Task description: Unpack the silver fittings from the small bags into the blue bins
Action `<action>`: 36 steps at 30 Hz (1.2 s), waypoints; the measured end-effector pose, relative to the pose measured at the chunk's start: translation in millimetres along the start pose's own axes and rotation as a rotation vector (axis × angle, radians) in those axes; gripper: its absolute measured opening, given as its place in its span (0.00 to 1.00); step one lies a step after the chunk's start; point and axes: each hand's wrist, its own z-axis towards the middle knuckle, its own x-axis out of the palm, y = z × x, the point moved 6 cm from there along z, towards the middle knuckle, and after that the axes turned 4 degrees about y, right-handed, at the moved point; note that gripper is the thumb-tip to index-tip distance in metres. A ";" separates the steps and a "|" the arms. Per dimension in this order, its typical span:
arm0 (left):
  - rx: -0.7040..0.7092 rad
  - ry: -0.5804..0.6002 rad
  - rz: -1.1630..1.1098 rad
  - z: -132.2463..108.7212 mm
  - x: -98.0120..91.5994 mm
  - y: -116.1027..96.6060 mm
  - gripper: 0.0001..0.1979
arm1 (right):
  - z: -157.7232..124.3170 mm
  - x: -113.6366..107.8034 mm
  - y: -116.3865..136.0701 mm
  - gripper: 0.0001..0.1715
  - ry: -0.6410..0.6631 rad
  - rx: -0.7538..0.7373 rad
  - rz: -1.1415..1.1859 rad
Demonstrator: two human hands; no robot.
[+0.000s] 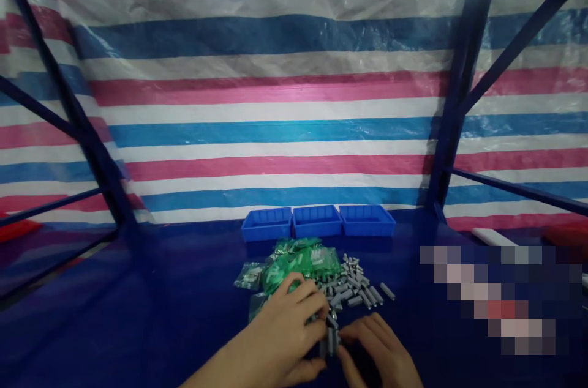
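Observation:
Several short grey cylindrical pieces (331, 342) stand side by side between my two hands, close to the table's near side. My left hand (294, 327) is curled over them from the left, fingers bent and thumb low. From the right, my right hand (379, 348) presses its thumb and fingertips against the same pieces. Just beyond lies a loose heap of similar grey pieces (353, 291), with smaller silvery bits at its far end. Green and clear plastic bags (298, 262) are piled left of the heap, partly hidden by my left hand.
Three blue trays (316, 221) sit in a row at the back of the dark blue table (193, 290). Dark metal posts (452, 100) frame both sides, with striped sheeting (275, 94) behind. A pixelated patch covers the right side.

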 end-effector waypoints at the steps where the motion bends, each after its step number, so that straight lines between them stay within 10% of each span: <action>1: -0.033 -0.008 -0.037 0.0 1.5 -0.3 0.09 | 1.0 -2.4 0.2 0.08 -0.012 0.015 0.026; 22: -0.237 -0.282 -0.049 -12.5 9.5 -18.8 0.03 | -11.5 -11.3 -7.7 0.05 0.017 0.080 -0.201; 29: -0.290 -0.467 -0.089 -7.3 10.4 -21.5 0.07 | -3.8 -29.7 -30.2 0.09 0.011 0.451 0.256; 36: -0.649 -0.565 -0.906 -2.8 26.8 -3.3 0.07 | 2.3 -26.0 -16.7 0.19 -0.028 0.679 0.811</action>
